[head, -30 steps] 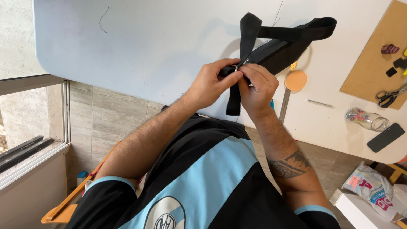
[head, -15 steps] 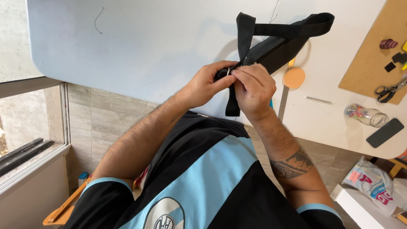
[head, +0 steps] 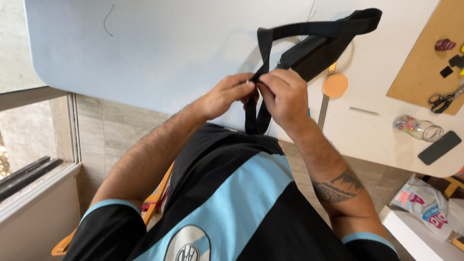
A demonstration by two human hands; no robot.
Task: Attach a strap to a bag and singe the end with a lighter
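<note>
The black woven webbing strap (head: 309, 34) loops over the near edge of the white counter (head: 183, 48), with its two loose ends hanging down past that edge between the person's forearms. The left hand (head: 227, 94) and the right hand (head: 285, 94) meet at the strap just above the counter's edge, each with its grip closed on the webbing, fingertips pinching it around a small metal piece too small to make out. Just beside the right hand lie a steel ruler (head: 325, 104) and a round orange disc (head: 335, 85). Farther right sit a brown board (head: 420, 63), scissors (head: 443, 99), a clear jar on its side (head: 415, 128) and a dark phone (head: 439, 147).
</note>
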